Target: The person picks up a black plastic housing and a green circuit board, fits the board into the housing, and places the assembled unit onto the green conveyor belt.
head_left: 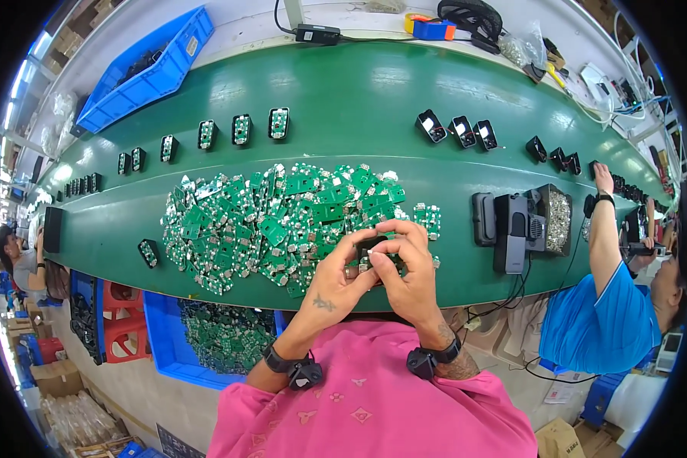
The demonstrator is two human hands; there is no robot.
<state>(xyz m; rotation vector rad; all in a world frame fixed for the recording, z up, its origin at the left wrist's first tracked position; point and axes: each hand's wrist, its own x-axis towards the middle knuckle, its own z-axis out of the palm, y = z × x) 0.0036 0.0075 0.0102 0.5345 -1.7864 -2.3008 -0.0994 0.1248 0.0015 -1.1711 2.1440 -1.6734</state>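
Note:
My left hand (339, 273) and my right hand (409, 269) meet at the near edge of the green bench. Between them they grip a small black plastic case (371, 246), mostly covered by my fingers. A bit of something pale shows inside the case at my right thumb; what it is I cannot make out. Just beyond my hands spreads a large heap of green circuit boards (282, 221). Some boards (427, 219) lie at the heap's right end. One black case with a board in it (149, 253) sits apart on the left.
Black cases holding boards (278, 124) stand in a spaced row along the bench; open black cases (462, 131) continue it rightward. A grey device (511, 233) and a box of small metal parts (557, 221) are right. Blue bin (168, 347) below; co-worker (603, 313) reaches in at right.

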